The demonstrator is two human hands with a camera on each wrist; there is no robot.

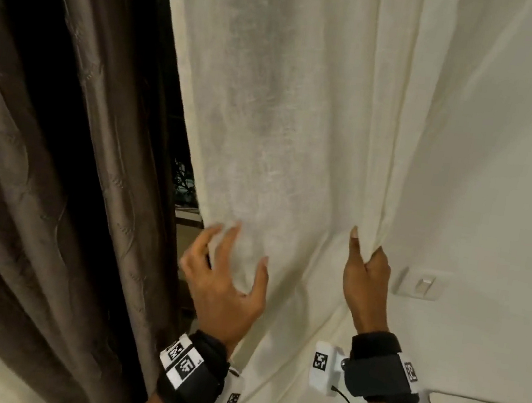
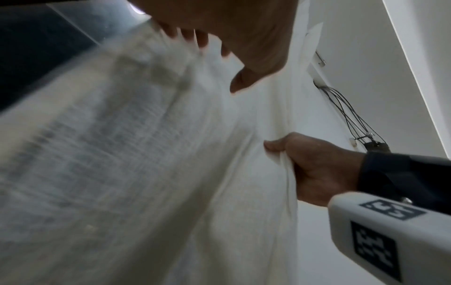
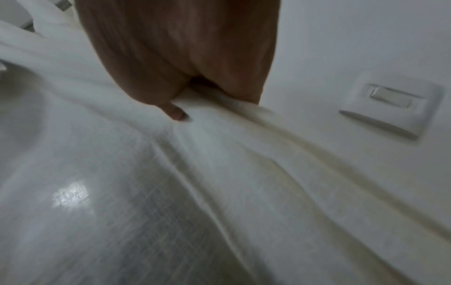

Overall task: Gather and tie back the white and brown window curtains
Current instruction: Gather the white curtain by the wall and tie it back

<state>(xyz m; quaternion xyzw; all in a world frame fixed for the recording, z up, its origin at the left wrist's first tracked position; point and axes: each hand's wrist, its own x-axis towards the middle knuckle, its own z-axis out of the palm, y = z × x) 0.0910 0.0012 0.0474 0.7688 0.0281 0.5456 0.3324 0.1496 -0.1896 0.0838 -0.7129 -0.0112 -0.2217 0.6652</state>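
The brown curtain [image 1: 61,138] hangs at far left, ungathered. Beside it, the left hand [image 1: 225,284] spreads its fingers on the white curtain [image 1: 286,118], likely to sweep cloth rightward. The right hand [image 1: 364,280] pinches its wall-side edge, near the light switch [image 1: 423,285].

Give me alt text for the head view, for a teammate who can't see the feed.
The right hand pinches a fold of the white curtain near its wall-side edge, while the left hand, fingers spread, reaches for the curtain's other edge. The brown curtain hangs loose to the left, and a light switch sits on the wall to the right.
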